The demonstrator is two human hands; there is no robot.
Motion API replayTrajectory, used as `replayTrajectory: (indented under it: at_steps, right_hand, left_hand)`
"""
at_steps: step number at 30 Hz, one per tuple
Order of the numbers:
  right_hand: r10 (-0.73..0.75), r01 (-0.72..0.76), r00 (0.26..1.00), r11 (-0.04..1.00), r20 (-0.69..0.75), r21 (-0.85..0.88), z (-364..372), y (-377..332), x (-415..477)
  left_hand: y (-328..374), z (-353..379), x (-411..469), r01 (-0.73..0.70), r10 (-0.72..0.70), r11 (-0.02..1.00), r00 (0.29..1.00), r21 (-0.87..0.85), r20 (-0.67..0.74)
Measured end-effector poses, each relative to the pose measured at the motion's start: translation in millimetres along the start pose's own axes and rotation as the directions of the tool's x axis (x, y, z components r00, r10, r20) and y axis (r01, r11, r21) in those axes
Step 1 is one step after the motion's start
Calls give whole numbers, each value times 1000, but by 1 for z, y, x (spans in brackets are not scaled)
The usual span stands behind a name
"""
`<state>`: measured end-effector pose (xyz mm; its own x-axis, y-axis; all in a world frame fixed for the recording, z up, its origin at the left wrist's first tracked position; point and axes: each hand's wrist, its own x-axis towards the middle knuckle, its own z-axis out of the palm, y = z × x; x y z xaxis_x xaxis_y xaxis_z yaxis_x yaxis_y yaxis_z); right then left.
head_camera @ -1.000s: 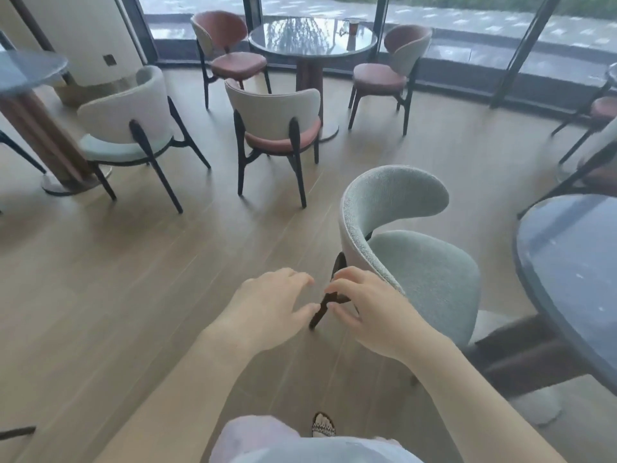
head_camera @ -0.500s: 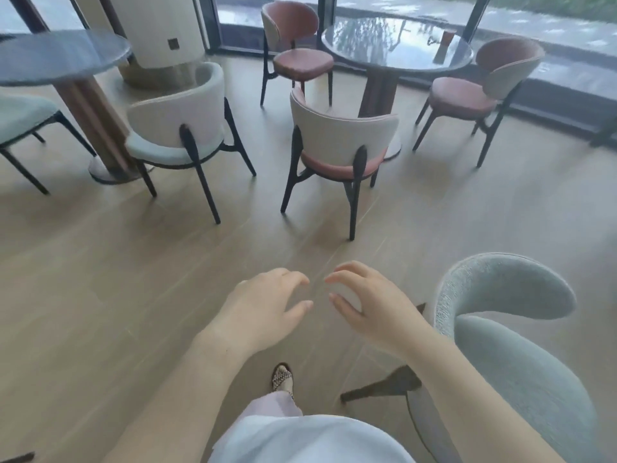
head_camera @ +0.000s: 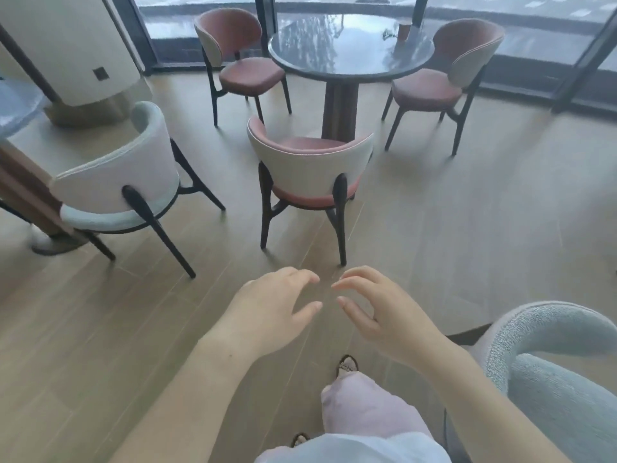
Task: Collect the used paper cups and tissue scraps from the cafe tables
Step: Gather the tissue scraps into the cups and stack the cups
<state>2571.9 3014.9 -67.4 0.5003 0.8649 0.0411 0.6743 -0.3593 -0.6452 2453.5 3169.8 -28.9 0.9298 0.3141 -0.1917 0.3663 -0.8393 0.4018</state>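
Both hands are out in front over the wood floor (head_camera: 467, 235), holding nothing: left hand (head_camera: 267, 310) and right hand (head_camera: 379, 310) w/ fingers loosely curved and spread, tips near each other but apart. The only task thing I can pick out is a brownish paper cup (head_camera: 404, 31), upright on the far right part of the round dark surface (head_camera: 347, 58), close to its far rim by the window glass (head_camera: 521, 15).

In the way: a cream-backed chair (head_camera: 310, 167) w/ pink seat sits at the near side of that surface, back toward me, directly ahead of the hands. The far-left pink chair (head_camera: 235, 48) and the right pink chair (head_camera: 467, 61) flank the surface. A pale chair (head_camera: 117, 182) stands left, beside a second surface (head_camera: 16, 105) at the frame edge. A grey-blue chair (head_camera: 554, 372) is just beside my right arm.

Open floor runs btw the cream-backed chair and the right pink chair, wider toward the right side.
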Motion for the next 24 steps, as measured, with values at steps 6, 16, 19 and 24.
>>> replayTrajectory:
  at_steps: [6, 16, 19, 24]
  right_hand:
    - [78, -76, 996, 996, -46, 38, -28, 64, 68]
    - [358, -356, 894, 933, -269, 59, -169, 238, 163]
    - [423, -430, 845, 901, -327, 54, -207, 281, 182]
    - [481, -489, 828, 871, -288, 48, -233, 335, 222]
  left_hand:
    - [10, 2, 123, -130, 123, 990, 985, 54, 125]
    - [129, -17, 413, -414, 382, 905, 890, 94, 247]
    - [162, -17, 474, -467, 433, 881, 862, 78, 262]
    - [182, -10, 563, -469, 422, 882, 832, 50, 361]
